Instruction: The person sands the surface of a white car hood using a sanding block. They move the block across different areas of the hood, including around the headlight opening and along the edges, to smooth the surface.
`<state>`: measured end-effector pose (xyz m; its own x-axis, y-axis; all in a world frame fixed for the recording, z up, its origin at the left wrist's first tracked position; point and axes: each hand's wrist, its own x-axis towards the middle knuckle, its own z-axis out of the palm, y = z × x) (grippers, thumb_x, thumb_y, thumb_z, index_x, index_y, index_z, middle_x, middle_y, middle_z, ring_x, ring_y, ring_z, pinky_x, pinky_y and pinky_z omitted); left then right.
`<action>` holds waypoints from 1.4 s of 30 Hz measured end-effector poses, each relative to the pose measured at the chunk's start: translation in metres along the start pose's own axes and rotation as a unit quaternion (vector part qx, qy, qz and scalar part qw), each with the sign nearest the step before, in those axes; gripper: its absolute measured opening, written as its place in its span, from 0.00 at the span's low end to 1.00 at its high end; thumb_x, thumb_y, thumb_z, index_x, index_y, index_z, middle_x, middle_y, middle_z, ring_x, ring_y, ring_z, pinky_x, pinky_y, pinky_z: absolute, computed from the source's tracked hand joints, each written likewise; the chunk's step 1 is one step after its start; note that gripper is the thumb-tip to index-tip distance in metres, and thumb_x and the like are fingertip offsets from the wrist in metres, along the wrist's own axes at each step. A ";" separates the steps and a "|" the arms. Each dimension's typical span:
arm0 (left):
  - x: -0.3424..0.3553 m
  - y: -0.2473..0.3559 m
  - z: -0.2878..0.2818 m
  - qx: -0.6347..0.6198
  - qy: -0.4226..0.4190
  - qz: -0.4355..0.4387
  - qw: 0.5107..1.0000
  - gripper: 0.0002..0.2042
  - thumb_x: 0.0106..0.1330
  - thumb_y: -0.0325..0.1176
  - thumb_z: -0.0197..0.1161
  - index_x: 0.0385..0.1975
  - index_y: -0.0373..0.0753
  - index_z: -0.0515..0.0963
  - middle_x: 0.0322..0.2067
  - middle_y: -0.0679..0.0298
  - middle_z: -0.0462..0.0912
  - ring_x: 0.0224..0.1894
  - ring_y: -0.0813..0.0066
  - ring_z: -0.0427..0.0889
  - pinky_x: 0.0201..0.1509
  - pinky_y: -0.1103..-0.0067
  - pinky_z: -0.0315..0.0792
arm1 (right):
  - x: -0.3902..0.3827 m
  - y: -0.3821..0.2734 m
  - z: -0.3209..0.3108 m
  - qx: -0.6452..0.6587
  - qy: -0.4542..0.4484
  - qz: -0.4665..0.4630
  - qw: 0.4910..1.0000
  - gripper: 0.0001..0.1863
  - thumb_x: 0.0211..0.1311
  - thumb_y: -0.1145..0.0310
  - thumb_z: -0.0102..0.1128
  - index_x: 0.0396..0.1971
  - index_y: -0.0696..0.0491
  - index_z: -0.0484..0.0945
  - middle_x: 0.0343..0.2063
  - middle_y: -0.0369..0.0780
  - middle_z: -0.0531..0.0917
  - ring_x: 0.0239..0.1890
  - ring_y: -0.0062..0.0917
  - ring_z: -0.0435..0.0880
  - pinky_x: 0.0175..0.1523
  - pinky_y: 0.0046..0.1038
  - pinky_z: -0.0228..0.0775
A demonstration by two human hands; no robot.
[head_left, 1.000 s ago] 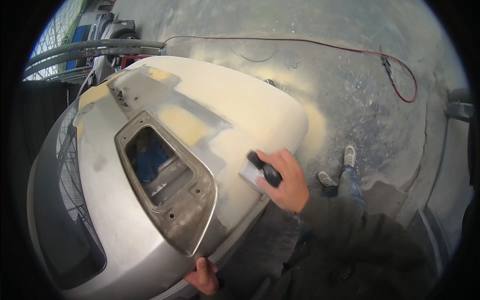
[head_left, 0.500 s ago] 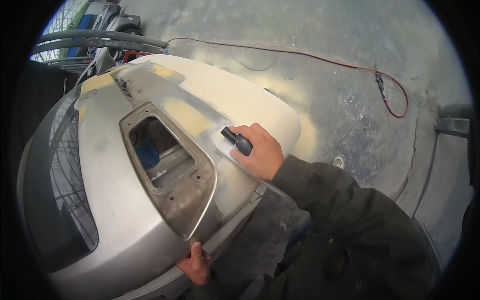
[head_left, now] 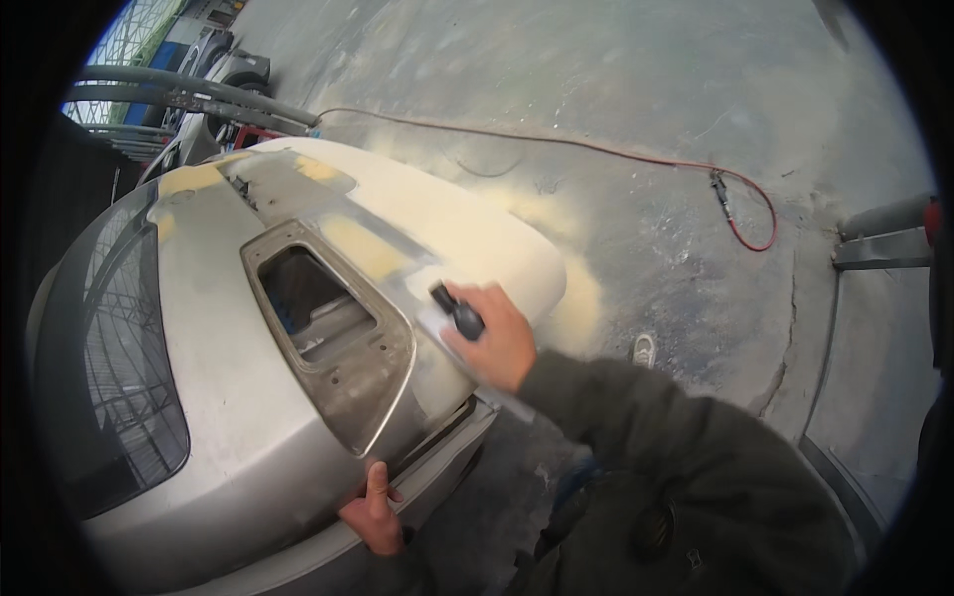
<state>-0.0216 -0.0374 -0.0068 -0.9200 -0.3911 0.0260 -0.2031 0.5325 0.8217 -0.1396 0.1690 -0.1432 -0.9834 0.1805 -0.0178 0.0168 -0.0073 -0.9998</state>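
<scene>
My right hand (head_left: 497, 338) is closed on the black knob handle of a long pale sanding block (head_left: 452, 318), which rests on the cream and grey patched panel of a silver car body (head_left: 214, 348), right of a bare-metal recessed opening (head_left: 358, 397). My left hand (head_left: 373, 507) grips the body's lower edge, thumb upward, below that opening. Dark tinted glass (head_left: 109, 377) curves along the left side. Part of the block is hidden by my hand and sleeve.
A red hose (head_left: 626, 157) with an air tool (head_left: 720, 194) lies on the dusty concrete floor (head_left: 636, 70). Grey metal rails (head_left: 199, 89) and vehicles (head_left: 238, 70) stand at the upper left, a metal post (head_left: 884, 248) at the right. A shoe (head_left: 644, 350) shows beside my sleeve.
My right hand and the block have moved left across the panel, slightly up, then slightly down in the picture. The view has shifted; my left hand still grips the edge.
</scene>
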 end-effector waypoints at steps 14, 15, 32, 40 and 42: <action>0.017 -0.004 0.002 -0.040 -0.035 0.009 0.999 0.11 0.69 0.34 0.73 0.39 0.30 0.84 0.31 0.64 0.85 0.21 0.80 0.76 0.21 0.81 0.70 | -0.079 0.042 -0.003 -0.023 -0.018 -0.102 0.994 0.29 0.61 0.64 0.74 0.63 0.51 0.79 0.48 0.47 0.81 0.51 0.43 0.82 0.58 0.37 0.75; 0.018 -0.010 0.008 -0.033 -0.049 0.011 0.998 0.12 0.69 0.34 0.74 0.39 0.30 0.84 0.30 0.64 0.85 0.21 0.80 0.76 0.21 0.81 0.69 | -0.101 0.055 -0.025 -0.064 -0.065 -0.071 0.993 0.29 0.61 0.64 0.74 0.62 0.51 0.80 0.48 0.47 0.82 0.52 0.42 0.82 0.59 0.37 0.75; 0.056 -0.101 0.043 -0.120 0.002 0.186 0.975 0.18 0.76 0.38 0.66 0.41 0.22 0.84 0.34 0.55 0.90 0.31 0.70 0.84 0.41 0.71 0.77 | -0.201 0.086 -0.125 -0.006 0.337 0.155 0.929 0.33 0.59 0.54 0.78 0.61 0.56 0.80 0.49 0.46 0.88 0.51 0.30 0.87 0.60 0.32 0.77; 0.017 -0.127 0.050 -0.180 -0.132 0.000 0.975 0.14 0.71 0.35 0.71 0.46 0.30 0.81 0.38 0.55 0.89 0.37 0.69 0.87 0.42 0.72 0.79 | -0.180 0.112 -0.119 0.156 0.345 0.227 0.898 0.31 0.61 0.55 0.77 0.57 0.60 0.81 0.45 0.42 0.87 0.46 0.26 0.86 0.54 0.30 0.77; -0.022 -0.127 0.058 -0.180 -0.156 0.016 0.971 0.10 0.72 0.32 0.69 0.40 0.28 0.83 0.36 0.53 0.90 0.34 0.72 0.88 0.37 0.74 0.79 | -0.171 0.064 -0.106 0.213 0.321 0.254 0.887 0.24 0.66 0.59 0.72 0.56 0.59 0.81 0.39 0.37 0.86 0.39 0.22 0.85 0.45 0.28 0.78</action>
<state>0.0051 -0.0531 -0.1445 -0.9921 -0.1025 -0.0718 -0.0932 0.2222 0.9705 0.0489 0.2424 -0.2043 -0.5609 0.5689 -0.6015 0.2255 -0.5941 -0.7722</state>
